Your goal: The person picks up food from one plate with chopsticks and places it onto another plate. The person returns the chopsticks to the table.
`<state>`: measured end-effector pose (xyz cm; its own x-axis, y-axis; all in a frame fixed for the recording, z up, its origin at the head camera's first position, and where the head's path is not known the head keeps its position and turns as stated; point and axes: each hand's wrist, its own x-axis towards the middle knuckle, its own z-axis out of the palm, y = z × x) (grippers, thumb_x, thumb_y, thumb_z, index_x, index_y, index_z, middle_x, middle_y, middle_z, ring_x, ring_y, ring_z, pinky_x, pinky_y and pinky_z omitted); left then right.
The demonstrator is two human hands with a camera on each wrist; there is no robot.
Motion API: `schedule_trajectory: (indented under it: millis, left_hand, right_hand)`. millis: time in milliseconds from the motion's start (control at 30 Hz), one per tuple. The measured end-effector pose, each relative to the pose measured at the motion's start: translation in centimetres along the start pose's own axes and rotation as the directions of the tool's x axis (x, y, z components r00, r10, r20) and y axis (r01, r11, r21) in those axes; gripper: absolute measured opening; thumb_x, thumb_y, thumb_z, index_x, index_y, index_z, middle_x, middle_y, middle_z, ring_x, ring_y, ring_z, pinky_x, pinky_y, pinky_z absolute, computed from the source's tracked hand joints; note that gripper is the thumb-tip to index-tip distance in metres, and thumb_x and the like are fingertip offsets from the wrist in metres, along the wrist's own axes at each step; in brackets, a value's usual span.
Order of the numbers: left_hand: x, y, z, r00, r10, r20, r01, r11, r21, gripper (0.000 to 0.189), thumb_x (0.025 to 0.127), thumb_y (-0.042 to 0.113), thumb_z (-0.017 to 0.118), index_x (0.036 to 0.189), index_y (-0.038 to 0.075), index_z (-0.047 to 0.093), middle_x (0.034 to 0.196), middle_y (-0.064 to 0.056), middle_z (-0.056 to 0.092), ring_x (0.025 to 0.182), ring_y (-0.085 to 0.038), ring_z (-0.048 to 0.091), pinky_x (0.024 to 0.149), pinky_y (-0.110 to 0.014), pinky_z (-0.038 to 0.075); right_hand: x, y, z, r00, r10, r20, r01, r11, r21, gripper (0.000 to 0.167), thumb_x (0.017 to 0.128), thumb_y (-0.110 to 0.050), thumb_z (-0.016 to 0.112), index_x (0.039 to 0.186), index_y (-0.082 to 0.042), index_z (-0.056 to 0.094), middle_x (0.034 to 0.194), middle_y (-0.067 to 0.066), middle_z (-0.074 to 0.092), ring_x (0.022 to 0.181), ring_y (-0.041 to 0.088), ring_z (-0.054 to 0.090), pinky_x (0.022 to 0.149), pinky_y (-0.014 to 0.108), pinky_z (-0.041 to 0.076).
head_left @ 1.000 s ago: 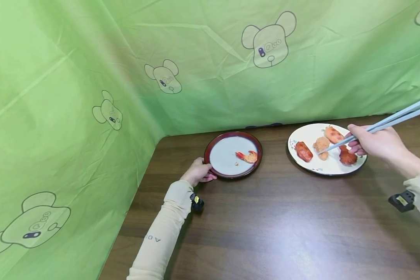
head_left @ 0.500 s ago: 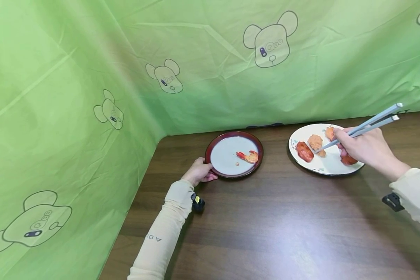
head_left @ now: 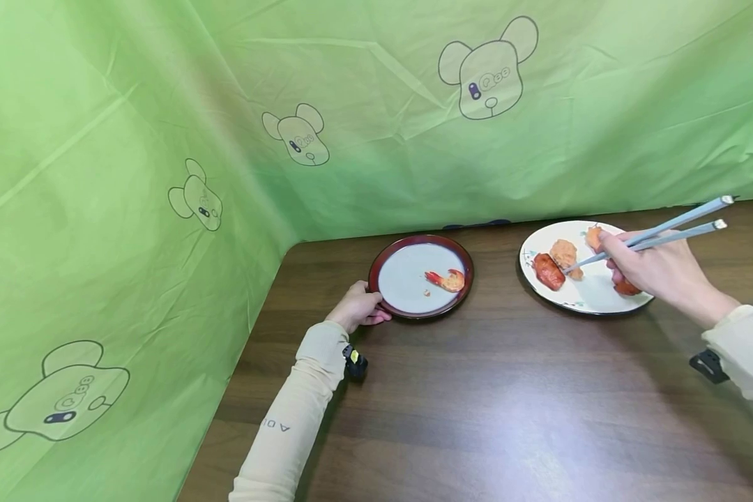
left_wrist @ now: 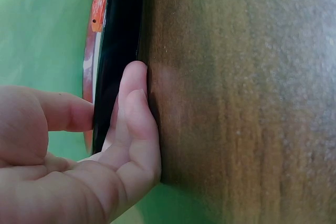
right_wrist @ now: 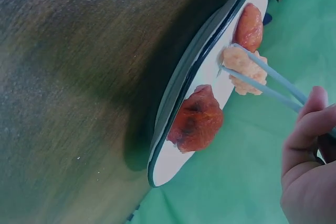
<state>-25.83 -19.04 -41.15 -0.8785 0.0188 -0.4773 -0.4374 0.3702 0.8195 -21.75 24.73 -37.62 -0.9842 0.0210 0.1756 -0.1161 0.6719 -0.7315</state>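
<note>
Over the last second, the right hand (head_left: 655,265) has moved leftward over the white plate (head_left: 592,287), and the pale fried piece (head_left: 563,252) has shifted closer to the glossy red-brown piece (head_left: 549,272). From my end, I see that hand's fingers curled around a pair of chopsticks (head_left: 684,219), their tips down at the fried piece — whether they grip it, I cannot tell. The fried piece rests on the white plate. An orange-brown piece (head_left: 595,238) is partly covered by the hand, and the right wrist view shows me a dark-red piece (right_wrist: 198,119) nearer the rim. The left hand (head_left: 356,307) pinches the edge of the brown-rimmed plate (head_left: 401,272) — thumb at the rim, fingers beneath — with a shrimp (head_left: 447,280) lying on it.
</note>
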Motion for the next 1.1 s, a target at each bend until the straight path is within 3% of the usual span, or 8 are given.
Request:
schedule_trajectory:
  millis: [300,633,967,1100]
  left_hand:
    - [0.0,0.0,0.0,1.0,-0.001,0.002,0.001,1.0,0.003,0.033,0.099,0.008,0.043,0.129,-0.001,0.034,0.07,-0.008,0.062,0.054,-0.009,0.063,0.05,-0.017,0.053]
    - [-0.1,-0.2,0.0,1.0,-0.011,-0.003,0.011,1.0,0.005,0.032,0.1,0.009,0.044,0.129,-0.001,0.035,0.07,-0.009,0.062,0.054,-0.01,0.064,0.05,-0.017,0.053]
    - [0.1,-0.2,0.0,1.0,-0.008,-0.007,0.008,1.0,0.004,0.031,0.1,0.009,0.044,0.128,0.0,0.035,0.07,-0.009,0.063,0.054,-0.01,0.064,0.05,-0.017,0.053]
    - [0.1,-0.2,0.0,1.0,-0.005,-0.004,0.005,1.0,-0.001,0.031,0.1,0.009,0.044,0.128,0.0,0.035,0.071,-0.008,0.062,0.054,-0.01,0.064,0.05,-0.017,0.053]
  right_hand:
    - [0.0,0.0,-0.2,0.998,-0.038,-0.058,0.041,0.997,0.061,0.046,0.098,-0.033,0.051,0.062,-0.009,0.066,0.046,0.0,0.057,0.037,0.006,0.05,0.039,0.025,0.033]
    - [-0.2,-0.1,-0.4,0.99,-0.085,-0.114,0.091,0.994,0.053,0.044,0.098,-0.032,0.053,0.063,-0.01,0.068,0.048,-0.004,0.06,0.042,0.004,0.054,0.045,0.021,0.034]
    - [-0.1,-0.6,-0.3,0.995,-0.062,-0.082,0.071,0.992,0.106,0.041,0.099,-0.034,0.051,0.069,-0.012,0.068,0.05,-0.004,0.06,0.042,0.004,0.05,0.036,0.025,0.029]
    - [0.0,-1.2,0.1,0.997,-0.053,-0.065,0.061,0.99,0.129,0.035,0.099,-0.035,0.05,0.076,-0.015,0.068,0.053,-0.007,0.059,0.047,0.005,0.054,0.037,0.024,0.033]
